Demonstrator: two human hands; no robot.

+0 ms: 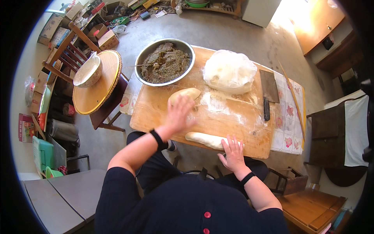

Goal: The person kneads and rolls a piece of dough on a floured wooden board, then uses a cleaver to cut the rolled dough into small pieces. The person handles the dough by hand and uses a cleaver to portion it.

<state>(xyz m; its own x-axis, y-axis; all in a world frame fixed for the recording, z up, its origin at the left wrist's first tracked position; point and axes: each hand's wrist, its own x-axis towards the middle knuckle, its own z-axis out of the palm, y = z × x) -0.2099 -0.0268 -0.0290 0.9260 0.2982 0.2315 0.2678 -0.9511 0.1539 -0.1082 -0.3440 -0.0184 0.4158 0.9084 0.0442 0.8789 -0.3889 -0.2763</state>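
My left hand (180, 114) is blurred, with its fingers spread at the near edge of an oval piece of dough (185, 94). Whether the fingertips touch that dough cannot be made out. My right hand (233, 153) lies flat, fingers apart, on the right end of a long dough roll (204, 139) along the near edge of the wooden board (157, 108). Loose flour (216, 102) whitens the middle of the board. Dark chopped filling (166, 63) fills a steel basin (139, 74) at the far left; a thin utensil handle sticks out of it.
A clear plastic bag (230, 70) holding something pale stands at the back of the board. Right of it lies a cleaver (268, 86), and a thin stick (292, 98) rests on the flowered tablecloth (287, 128). On a chair at left, a round tray (109, 79) carries a bowl (89, 73).
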